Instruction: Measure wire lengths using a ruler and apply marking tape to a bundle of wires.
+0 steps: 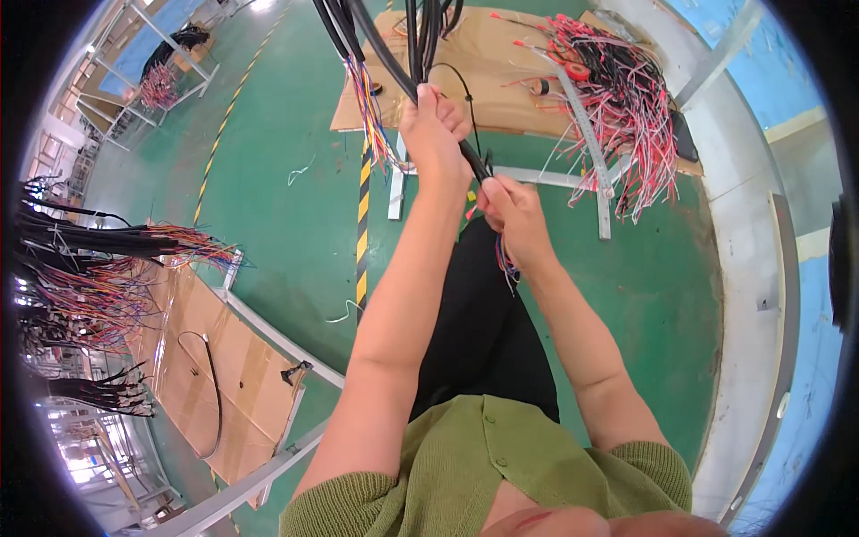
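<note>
Green knitwear (548, 456) fills the frame's lower centre; above it, the left hand (435, 134) and right hand (518, 217) are both closed around a black cable (473, 161) slanting from top centre toward the middle.

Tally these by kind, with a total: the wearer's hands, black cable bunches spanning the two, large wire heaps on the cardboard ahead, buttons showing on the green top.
Hands: 2 (left hand, right hand)
Black cable bunch spanning them: 1
Red, white and black wire heap: 1
Buttons on the green top: 2
Total: 6
</note>
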### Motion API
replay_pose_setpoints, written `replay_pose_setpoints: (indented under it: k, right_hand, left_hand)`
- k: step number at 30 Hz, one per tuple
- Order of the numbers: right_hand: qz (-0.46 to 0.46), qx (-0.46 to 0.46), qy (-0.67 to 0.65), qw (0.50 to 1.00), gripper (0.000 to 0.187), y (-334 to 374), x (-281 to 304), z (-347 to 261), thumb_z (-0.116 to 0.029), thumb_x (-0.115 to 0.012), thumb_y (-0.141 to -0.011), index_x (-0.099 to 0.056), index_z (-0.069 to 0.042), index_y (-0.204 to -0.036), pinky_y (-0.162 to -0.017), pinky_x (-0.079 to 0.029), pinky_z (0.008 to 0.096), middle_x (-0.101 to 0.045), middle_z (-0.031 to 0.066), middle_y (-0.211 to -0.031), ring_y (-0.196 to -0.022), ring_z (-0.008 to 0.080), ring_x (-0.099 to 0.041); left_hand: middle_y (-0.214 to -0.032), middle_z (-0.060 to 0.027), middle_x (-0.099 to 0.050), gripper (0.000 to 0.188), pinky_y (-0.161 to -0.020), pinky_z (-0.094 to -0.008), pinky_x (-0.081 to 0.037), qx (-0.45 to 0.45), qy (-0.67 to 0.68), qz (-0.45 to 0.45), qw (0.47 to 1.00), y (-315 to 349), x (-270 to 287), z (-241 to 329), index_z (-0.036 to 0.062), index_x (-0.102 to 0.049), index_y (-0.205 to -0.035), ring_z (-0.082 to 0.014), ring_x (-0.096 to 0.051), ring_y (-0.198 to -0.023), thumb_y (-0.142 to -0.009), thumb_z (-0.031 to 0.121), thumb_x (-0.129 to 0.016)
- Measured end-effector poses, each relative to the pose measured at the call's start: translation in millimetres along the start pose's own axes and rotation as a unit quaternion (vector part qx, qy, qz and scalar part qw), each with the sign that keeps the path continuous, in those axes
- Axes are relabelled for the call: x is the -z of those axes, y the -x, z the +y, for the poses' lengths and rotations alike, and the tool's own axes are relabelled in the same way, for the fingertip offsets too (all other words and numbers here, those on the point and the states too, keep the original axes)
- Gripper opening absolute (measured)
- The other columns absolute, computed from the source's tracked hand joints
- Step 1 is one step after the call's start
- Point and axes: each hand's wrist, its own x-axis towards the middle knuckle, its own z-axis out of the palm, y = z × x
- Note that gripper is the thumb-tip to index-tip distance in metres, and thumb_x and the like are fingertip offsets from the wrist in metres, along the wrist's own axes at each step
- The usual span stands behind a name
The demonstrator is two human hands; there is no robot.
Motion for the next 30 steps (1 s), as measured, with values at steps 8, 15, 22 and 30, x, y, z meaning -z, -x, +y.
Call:
replay_pose_setpoints:
  k: [8, 15, 22, 30]
  right_hand:
    - [-0.055, -0.059, -0.065, 0.995, 0.038, -3.1, 8.5, -4.0, -0.035, -0.049, -0.102, -0.059, -0.001, -0.087, -0.047, -0.023, 0.0216, -0.031, -0.0075, -0.06, -0.051, 0.0048, -0.025]
    - [-0.135, -0.129, -0.172, 0.967, 0.046, 4.4, 48.0, 3.5, -0.039, -0.041, -0.104, -0.057, 0.003, -0.113, -0.061, -0.037, 0.023, -0.05, 0.0008, -0.077, -0.065, 0.009, -0.043]
    - [-0.041, -0.154, -0.045, 0.986, 0.03, 31.5, 56.5, 17.0, -0.033, -0.053, -0.1, -0.057, -0.004, -0.092, -0.045, -0.025, 0.0178, -0.043, -0.0048, -0.066, -0.051, 0.003, -0.031]
    - [0.043, -0.156, -0.061, 0.985, 0.03, 31.2, 49.9, 29.1, -0.031, -0.051, -0.101, -0.053, -0.007, -0.084, -0.043, -0.022, 0.0175, -0.036, -0.0071, -0.063, -0.05, 0.0008, -0.027]
  left_hand:
    - [-0.071, -0.0005, -0.052, 0.029, -0.059, -0.0259, -0.045, 0.059, -0.117, -0.057, 0.99, -3.2, 6.4, -6.9, 0.0038, -0.055, -0.107, -0.0109, -0.054, -0.068, -0.103, 0.031, -0.047]
    - [-0.094, -0.0062, -0.065, 0.049, -0.084, -0.0327, -0.047, 0.122, -0.368, -0.081, 0.918, 65.4, 89.3, -7.1, -0.0007, -0.063, -0.101, -0.0161, -0.06, -0.089, -0.103, 0.042, -0.04]
    - [-0.07, -0.008, -0.069, 0.029, -0.054, -0.03, -0.05, 0.132, -0.427, -0.197, 0.872, 74.2, 43.7, -22.1, -0.0045, -0.062, -0.093, -0.0146, -0.064, -0.058, -0.094, 0.025, -0.059]
    - [-0.059, -0.0158, -0.06, 0.018, -0.047, -0.0422, -0.048, -0.202, -0.566, -0.173, 0.78, 58.9, 76.0, -78.6, 0.002, -0.056, -0.087, -0.0359, -0.062, -0.054, -0.091, 0.018, -0.062]
